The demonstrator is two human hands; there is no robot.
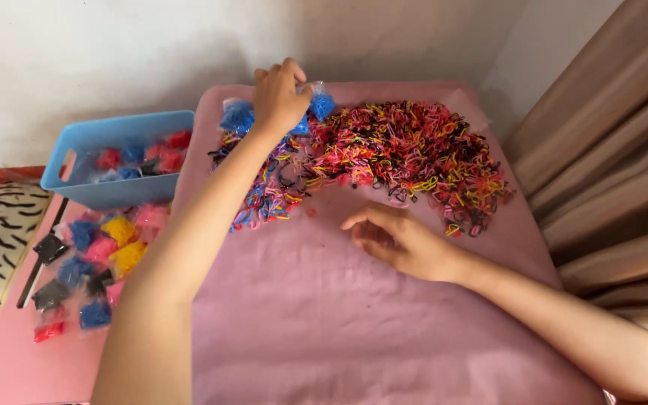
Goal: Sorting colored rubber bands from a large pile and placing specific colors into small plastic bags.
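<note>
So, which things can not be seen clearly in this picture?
- Left hand, head view: whatever it grips among the blue bands is covered by its own fingers.
- Blue basket: its near wall hides most of the contents.
- Small bags at left: too blurred to tell what they contain.
- Right hand: palm faces down, underside hidden.

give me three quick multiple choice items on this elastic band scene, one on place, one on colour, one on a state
1. Where is the basket?
A. left of the pink cloth
B. on the band pile
C. right of the pile

2. What colour is the basket?
A. green
B. light blue
C. white

3. What is the left hand doing?
A. lying flat on bare cloth
B. closed on a clear packet of blue bands
C. reaching into the basket

Answers:
1 A, it stands beside the pink cloth on its left edge.
2 B, its walls are light blue.
3 B, the fingers wrap the packet of blue bands at the pile of bands.
</note>
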